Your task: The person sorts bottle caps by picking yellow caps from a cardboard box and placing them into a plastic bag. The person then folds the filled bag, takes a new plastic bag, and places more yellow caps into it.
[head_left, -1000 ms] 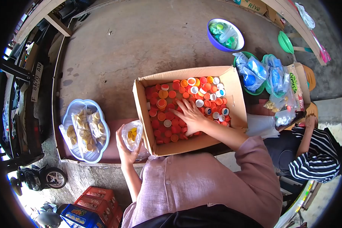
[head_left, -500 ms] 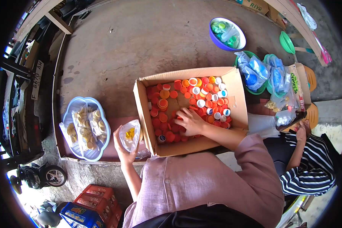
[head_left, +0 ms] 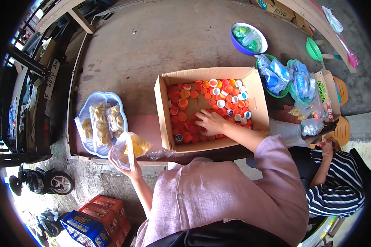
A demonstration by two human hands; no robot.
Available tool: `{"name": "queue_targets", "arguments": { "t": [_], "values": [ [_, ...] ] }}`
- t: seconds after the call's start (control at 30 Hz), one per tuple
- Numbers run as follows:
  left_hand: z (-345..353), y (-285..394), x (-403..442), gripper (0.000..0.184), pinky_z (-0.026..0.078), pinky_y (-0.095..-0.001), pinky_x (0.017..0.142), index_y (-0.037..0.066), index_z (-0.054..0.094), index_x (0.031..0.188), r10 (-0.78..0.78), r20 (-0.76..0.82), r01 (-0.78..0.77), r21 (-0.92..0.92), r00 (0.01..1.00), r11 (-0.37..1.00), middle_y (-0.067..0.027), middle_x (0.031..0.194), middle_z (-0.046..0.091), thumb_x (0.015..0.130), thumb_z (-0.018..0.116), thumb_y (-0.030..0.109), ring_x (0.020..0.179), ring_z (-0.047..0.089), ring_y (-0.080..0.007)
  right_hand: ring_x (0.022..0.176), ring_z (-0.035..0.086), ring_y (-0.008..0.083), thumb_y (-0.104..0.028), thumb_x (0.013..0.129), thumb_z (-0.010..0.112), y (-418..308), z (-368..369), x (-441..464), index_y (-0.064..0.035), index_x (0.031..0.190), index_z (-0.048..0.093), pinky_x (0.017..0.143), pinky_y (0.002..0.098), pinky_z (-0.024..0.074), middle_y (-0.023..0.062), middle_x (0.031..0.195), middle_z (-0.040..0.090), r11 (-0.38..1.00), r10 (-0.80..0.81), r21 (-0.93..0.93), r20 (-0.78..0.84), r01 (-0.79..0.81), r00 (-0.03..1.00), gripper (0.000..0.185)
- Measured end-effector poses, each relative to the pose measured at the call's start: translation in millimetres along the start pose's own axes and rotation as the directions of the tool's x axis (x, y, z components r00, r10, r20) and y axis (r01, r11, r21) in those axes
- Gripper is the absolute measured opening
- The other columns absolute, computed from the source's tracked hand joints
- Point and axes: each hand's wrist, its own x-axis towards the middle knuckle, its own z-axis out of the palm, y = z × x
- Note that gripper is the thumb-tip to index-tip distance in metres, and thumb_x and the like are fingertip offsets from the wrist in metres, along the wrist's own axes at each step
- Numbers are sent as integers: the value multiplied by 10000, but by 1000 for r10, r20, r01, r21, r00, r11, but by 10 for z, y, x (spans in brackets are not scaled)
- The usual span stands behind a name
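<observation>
My left hand (head_left: 127, 166) grips a clear plastic bag (head_left: 125, 151) with yellow bottle caps (head_left: 137, 146) inside, held just right of the light-blue basket at the table's front edge. The bag is tilted, its yellow contents leaning to the right. Inside an open cardboard box (head_left: 165, 115), my right hand (head_left: 211, 123) rests palm down on red bottle caps (head_left: 187, 136). Its fingers are apart and bent, and the fingertips are partly hidden among the caps. White and orange caps lie mixed in, mostly toward the box's right side.
The light-blue basket (head_left: 83, 138) holds bags of beige caps (head_left: 99, 127). Beyond the box stand a purple-and-white bowl (head_left: 236, 41) and green baskets (head_left: 282, 94) with bagged blue caps. A person in a striped shirt (head_left: 338, 185) sits at right. Crates (head_left: 86, 230) stand below left.
My left hand has moved left, toward the light-blue basket, and the bag has tilted. My right hand stays among the red caps. The whole view has turned slightly.
</observation>
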Motion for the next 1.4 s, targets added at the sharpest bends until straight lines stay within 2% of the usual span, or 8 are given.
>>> {"name": "queue_targets", "arguments": {
  "t": [0.37,0.43,0.57,0.63,0.73,0.9,1.1,1.4],
  "values": [
    [-277,413,-365,526,401,-349,849,9,402,1141,26,-115,-26,1,993,1000,-106,1075,448,735,685,185,973,475,-211,793,564,282,-255,567,667,82,83,189,-63,811,626,611,376,510,103,818,554,999,4,-39,-149,-10,989,313],
    [-278,461,-466,519,399,-347,847,13,406,1136,12,-143,-16,-30,990,999,-98,1062,444,728,687,168,968,474,-210,719,586,297,-260,569,662,144,19,187,-31,759,624,627,384,500,116,751,574,966,196,202,-178,-159,964,299],
    [-261,644,-653,525,392,-339,852,29,406,1147,-76,-122,67,-71,990,995,-83,1032,456,722,684,162,973,472,-206,633,613,198,-346,576,644,327,-86,245,-43,729,644,596,303,471,107,699,637,740,461,583,-76,-336,884,339],
    [-223,783,-710,541,387,-334,859,33,402,1157,-26,-28,23,-93,999,995,-82,1036,464,715,689,159,978,473,-204,490,538,80,-327,661,608,326,-296,166,-75,728,640,496,230,393,54,599,600,423,602,716,237,-556,763,263],
    [-145,891,-821,608,383,-343,857,33,393,1160,-63,35,67,-126,997,990,-93,1059,449,683,716,229,994,465,-207,490,458,57,-193,766,555,403,-455,9,-38,723,592,426,214,324,-11,594,516,-7,523,950,269,-311,809,165],
    [168,1174,-959,629,364,-356,874,38,388,1128,-81,181,117,-200,980,973,-93,1080,428,653,735,262,1004,456,-215,581,502,76,-244,732,546,594,-600,-511,-122,764,535,407,200,298,-45,691,500,-556,513,831,356,-14,781,127],
    [731,1480,-1061,633,394,-387,897,74,373,1131,-94,240,184,-387,966,903,-97,1099,430,651,751,239,1026,468,-241,605,522,178,-232,757,510,799,-1036,-1391,-82,794,507,311,190,343,72,750,505,-729,525,558,85,396,847,155],
    [1411,1784,-1390,554,385,-345,881,35,387,1135,-30,216,93,-283,976,955,-85,1084,413,735,680,282,1028,457,-198,742,529,189,-240,765,519,1911,-1554,-3814,-81,815,517,355,204,371,77,881,526,-417,862,498,-48,761,504,166]
  ]
}}
